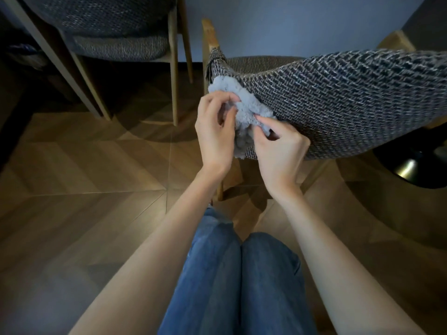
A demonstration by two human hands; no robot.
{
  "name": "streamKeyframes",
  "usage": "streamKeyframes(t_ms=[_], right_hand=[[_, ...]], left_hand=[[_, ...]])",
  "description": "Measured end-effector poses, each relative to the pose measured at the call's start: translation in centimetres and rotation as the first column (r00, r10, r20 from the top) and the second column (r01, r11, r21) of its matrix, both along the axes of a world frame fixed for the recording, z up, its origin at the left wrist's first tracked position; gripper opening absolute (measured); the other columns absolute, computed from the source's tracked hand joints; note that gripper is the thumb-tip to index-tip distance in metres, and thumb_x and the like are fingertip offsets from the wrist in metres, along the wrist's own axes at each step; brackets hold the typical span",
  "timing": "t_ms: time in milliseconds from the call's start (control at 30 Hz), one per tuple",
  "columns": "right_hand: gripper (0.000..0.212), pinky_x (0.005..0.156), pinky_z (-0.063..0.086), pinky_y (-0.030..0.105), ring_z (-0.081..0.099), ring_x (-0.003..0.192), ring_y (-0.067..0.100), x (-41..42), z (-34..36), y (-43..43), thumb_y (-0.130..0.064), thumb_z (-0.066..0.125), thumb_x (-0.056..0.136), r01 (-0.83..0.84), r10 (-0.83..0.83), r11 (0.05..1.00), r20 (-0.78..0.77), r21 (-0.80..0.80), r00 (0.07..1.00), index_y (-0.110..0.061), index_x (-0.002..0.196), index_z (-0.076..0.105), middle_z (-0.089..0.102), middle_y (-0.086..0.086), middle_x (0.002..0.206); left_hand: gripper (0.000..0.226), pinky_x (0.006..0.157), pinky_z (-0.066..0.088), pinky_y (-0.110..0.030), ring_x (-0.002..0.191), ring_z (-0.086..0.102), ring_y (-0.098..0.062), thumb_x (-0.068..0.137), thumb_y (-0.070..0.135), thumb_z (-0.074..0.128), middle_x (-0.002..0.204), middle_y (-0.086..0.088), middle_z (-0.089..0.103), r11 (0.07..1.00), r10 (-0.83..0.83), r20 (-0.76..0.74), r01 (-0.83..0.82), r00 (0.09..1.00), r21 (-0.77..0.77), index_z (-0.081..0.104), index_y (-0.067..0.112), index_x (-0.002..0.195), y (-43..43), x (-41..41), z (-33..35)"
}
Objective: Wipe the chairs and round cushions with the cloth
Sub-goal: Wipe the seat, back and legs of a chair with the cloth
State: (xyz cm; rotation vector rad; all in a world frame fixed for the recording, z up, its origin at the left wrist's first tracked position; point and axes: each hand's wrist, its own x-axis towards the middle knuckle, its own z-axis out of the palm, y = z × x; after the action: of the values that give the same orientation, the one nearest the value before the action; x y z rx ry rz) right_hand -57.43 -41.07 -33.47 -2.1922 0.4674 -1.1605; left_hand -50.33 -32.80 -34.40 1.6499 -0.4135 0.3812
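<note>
A fluffy light-blue cloth [244,107] lies bunched against the left end of the near chair's curved woven backrest [350,100]. My left hand [215,131] pinches the cloth's left side with curled fingers. My right hand [278,143] pinches its lower right part between thumb and fingertips. The chair's round seat cushion [261,62] shows beyond the backrest, between wooden posts. A second chair [108,25] with the same dark woven back and cushion stands at the upper left.
Wooden herringbone floor [84,177] spreads to the left and below. My legs in blue jeans [242,274] are at the bottom centre. A black round table base [411,163] sits on the floor at right. A pale wall stands behind the chairs.
</note>
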Motion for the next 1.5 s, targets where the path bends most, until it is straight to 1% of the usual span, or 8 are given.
streamKeyframes(t_ms=[200,367,567,733,900,1100,1233,1500], right_hand=[[0.014,0.070,0.035,-0.002,0.071,0.080,0.020,-0.6,-4.0,0.1,-0.005,0.072,0.080,0.030,0.005,0.986,-0.206,0.165,0.978,-0.008,0.091,0.078,0.075,0.008,0.089],[0.019,0.069,0.035,-0.005,0.070,0.086,0.015,-0.5,-5.3,-0.3,-0.006,0.072,0.080,0.054,0.044,0.955,-0.322,0.290,0.946,-0.007,0.098,0.076,0.075,0.007,0.095],[0.019,0.075,0.038,-0.003,0.069,0.081,0.007,0.7,-1.5,2.0,-0.004,0.075,0.079,-0.107,0.109,0.994,-0.094,0.025,0.990,-0.008,0.097,0.077,0.075,0.004,0.092],[0.020,0.073,0.051,0.010,0.068,0.078,0.002,4.3,2.0,3.5,-0.011,0.072,0.083,-0.139,0.138,0.986,0.025,0.093,0.990,-0.013,0.103,0.076,0.075,-0.001,0.095],[0.012,0.065,0.053,0.024,0.069,0.072,0.011,5.5,-0.2,3.1,-0.016,0.071,0.085,-0.046,0.047,0.990,-0.007,0.135,0.999,-0.012,0.093,0.078,0.075,0.003,0.083],[0.010,0.054,0.034,0.005,0.060,0.066,0.010,5.5,-3.2,3.2,-0.012,0.070,0.085,-0.007,0.027,0.980,-0.101,0.201,0.995,-0.007,0.080,0.077,0.073,0.007,0.070],[0.015,0.056,0.039,0.027,0.063,0.062,0.027,5.3,-5.0,2.6,-0.013,0.069,0.085,0.008,0.061,0.969,-0.270,0.248,0.961,-0.001,0.076,0.073,0.071,0.012,0.070],[0.018,0.075,0.038,-0.002,0.064,0.083,-0.001,-0.5,-5.8,-0.3,-0.007,0.072,0.083,-0.039,0.107,0.973,-0.297,0.226,0.949,-0.011,0.100,0.077,0.074,-0.001,0.096]], left_hand=[[0.014,0.081,0.038,-0.004,0.091,0.051,0.014,0.087,-0.005,0.058,0.100,0.000,0.053,0.993,-0.015,-0.176,0.035,0.984,0.116,0.065,0.005,0.093,-0.3,-0.3,-4.7],[0.017,0.083,0.049,-0.022,0.082,0.057,0.004,0.090,0.000,0.057,0.089,0.010,0.062,0.972,-0.108,-0.413,0.183,0.904,0.146,0.063,0.016,0.090,0.3,0.7,-6.2],[0.016,0.090,0.047,-0.017,0.099,0.060,-0.010,0.094,0.002,0.053,0.100,0.003,0.063,0.998,-0.023,-0.264,0.008,0.964,-0.060,0.061,0.016,0.097,2.2,0.9,-2.2],[0.015,0.086,0.044,-0.012,0.096,0.058,-0.005,0.092,0.000,0.053,0.100,-0.001,0.060,0.983,0.072,-0.092,-0.086,0.993,-0.162,0.062,0.009,0.100,2.7,4.7,1.6],[0.014,0.087,0.043,-0.009,0.096,0.056,-0.006,0.092,-0.003,0.052,0.104,-0.008,0.062,0.994,-0.005,-0.215,-0.019,0.977,-0.110,0.061,0.007,0.097,0.5,6.7,0.1],[0.018,0.077,0.044,-0.010,0.080,0.054,-0.003,0.091,-0.007,0.050,0.086,0.006,0.056,0.995,-0.042,-0.307,0.012,0.951,-0.098,0.053,0.011,0.088,0.4,6.6,-2.8],[0.018,0.079,0.044,-0.019,0.083,0.055,-0.010,0.090,-0.005,0.048,0.087,0.008,0.056,0.996,-0.053,-0.461,0.081,0.886,0.041,0.051,0.013,0.090,0.4,6.8,-6.1],[0.010,0.083,0.048,-0.019,0.090,0.055,-0.008,0.092,0.006,0.058,0.094,0.007,0.057,0.986,-0.150,-0.602,0.164,0.784,-0.033,0.053,0.012,0.098,0.6,1.1,-6.1]])
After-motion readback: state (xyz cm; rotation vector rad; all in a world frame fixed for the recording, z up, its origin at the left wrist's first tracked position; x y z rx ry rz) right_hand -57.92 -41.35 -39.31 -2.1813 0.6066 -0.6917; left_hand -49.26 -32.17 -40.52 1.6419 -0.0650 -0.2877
